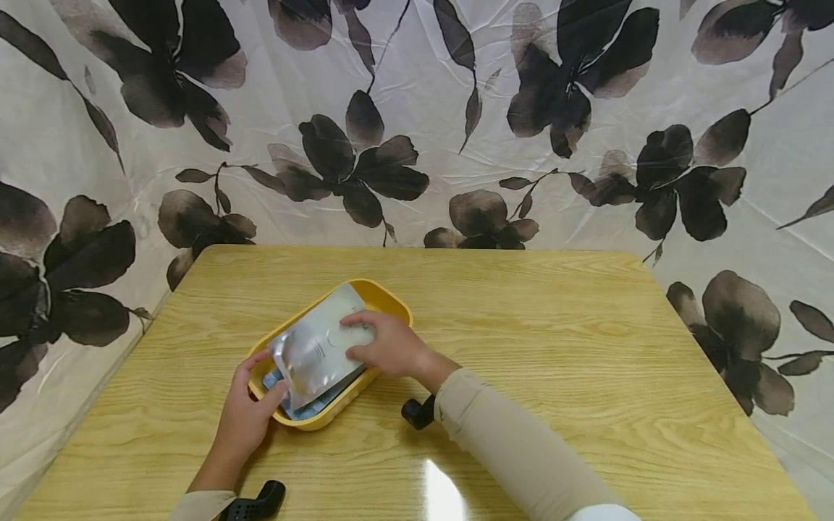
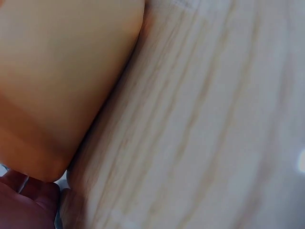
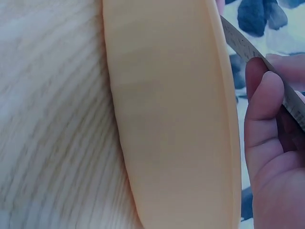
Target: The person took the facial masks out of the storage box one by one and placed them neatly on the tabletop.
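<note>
A yellow basket (image 1: 339,412) stands at an angle on the table, left of the middle. Across its top lies a shiny silver-white foil packet (image 1: 319,347), its near left end tilted down. My right hand (image 1: 391,344) pinches the packet by its right side; in the right wrist view the thumb (image 3: 267,95) presses on the packet's edge (image 3: 243,43). My left hand (image 1: 244,412) grips the basket's left end, thumb and forefinger over the rim close to the packet. Below the packet, a blue patterned item (image 1: 300,412) shows in part.
The wood-grain table (image 1: 554,347) spreads far to the right of the basket. A floral cloth (image 1: 456,108) hangs behind its back edge. Black wrist devices (image 1: 260,499) stick out from both wrists.
</note>
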`<state>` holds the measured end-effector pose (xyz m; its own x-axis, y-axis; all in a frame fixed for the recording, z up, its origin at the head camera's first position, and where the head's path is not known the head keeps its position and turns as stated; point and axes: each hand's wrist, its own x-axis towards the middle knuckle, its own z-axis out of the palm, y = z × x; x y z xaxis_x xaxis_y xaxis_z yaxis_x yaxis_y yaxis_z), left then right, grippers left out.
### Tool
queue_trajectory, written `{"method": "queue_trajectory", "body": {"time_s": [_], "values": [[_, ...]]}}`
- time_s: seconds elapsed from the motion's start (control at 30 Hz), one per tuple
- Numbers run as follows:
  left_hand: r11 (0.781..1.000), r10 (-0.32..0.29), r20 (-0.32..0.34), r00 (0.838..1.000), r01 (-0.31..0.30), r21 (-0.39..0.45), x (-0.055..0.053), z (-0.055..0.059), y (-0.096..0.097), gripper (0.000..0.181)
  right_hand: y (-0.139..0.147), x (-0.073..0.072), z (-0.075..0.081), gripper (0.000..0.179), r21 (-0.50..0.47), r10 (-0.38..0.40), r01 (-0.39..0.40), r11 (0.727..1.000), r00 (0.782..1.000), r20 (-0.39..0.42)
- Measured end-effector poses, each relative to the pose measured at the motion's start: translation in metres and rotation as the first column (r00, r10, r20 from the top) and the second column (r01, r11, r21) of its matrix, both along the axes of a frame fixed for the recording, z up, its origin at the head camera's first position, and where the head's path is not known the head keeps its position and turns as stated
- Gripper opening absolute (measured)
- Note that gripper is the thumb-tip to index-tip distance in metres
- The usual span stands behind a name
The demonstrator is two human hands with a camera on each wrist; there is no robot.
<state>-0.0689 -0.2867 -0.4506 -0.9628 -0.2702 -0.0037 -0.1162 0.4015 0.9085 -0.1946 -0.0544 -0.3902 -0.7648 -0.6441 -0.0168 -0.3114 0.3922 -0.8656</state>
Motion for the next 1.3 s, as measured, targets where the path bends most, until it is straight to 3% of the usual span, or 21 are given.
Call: {"method": "queue_trajectory", "body": {"time_s": [0.17,0.33,0.6,0.77,0.97,1.3], "values": [[1.0,0.003,0.023,1.0,-0.002,-0.031,0.0,0.002,0.0,0.066,0.008,-0.005,0.001,0.046,-0.039,-0.05,0.051,0.998,0.998,0.024],[0.999,-0.002,-0.004,1.0,0.002,-0.035,0.0,0.001,0.0,0.065,0.014,-0.009,0.003,0.046,-0.103,-0.07,0.08,0.991,0.992,0.102],[1.0,0.001,-0.013,1.0,-0.001,-0.026,0.0,0.001,0.0,0.065,0.024,-0.017,0.006,0.044,-0.154,-0.097,0.111,0.982,0.99,0.098],[1.0,0.008,-0.02,1.0,-0.009,-0.024,-0.001,0.001,0.001,0.064,0.03,-0.021,0.009,0.047,-0.25,-0.088,0.128,0.96,0.983,0.164],[1.0,0.009,-0.035,0.999,-0.009,0.0,-0.001,0.001,0.002,0.062,0.038,-0.028,0.011,0.047,-0.327,-0.12,0.173,0.929,0.977,0.176],[1.0,0.016,-0.025,1.0,-0.017,-0.011,-0.001,0.0,0.002,0.061,0.055,-0.041,0.015,0.049,-0.348,-0.213,0.271,0.897,0.957,0.196]]}}
